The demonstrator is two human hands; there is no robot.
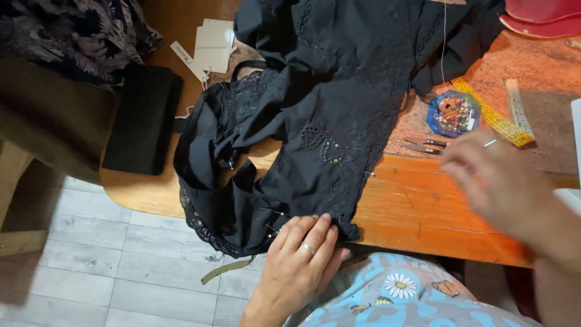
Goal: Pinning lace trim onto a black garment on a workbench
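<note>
Head view, looking down: the left hand point(301, 253) lies flat, fingers point(327, 233) together and stretched out, pressing the hem of a black garment point(315, 115) against the near edge of the bench point(423, 212). A ring sits on one of those fingers. Pins point(273, 223) with coloured heads stick in the cloth just beside the fingertips. The right hand point(493, 181) hangs blurred above the bench's near right part, apart from the garment; a pin point(490, 143) shows at its fingertips, but whether the fingers are clamped on it I cannot tell. The garment spreads from the near edge to the far edge, its lace trim hanging over the left edge. Beyond the right hand lie small scissors point(423, 145), a round pin box point(454, 113) and a yellow tape measure point(493, 118). Paper tags point(209, 48) lie near the far left corner, a black pouch point(144, 118) at the left edge.
</note>
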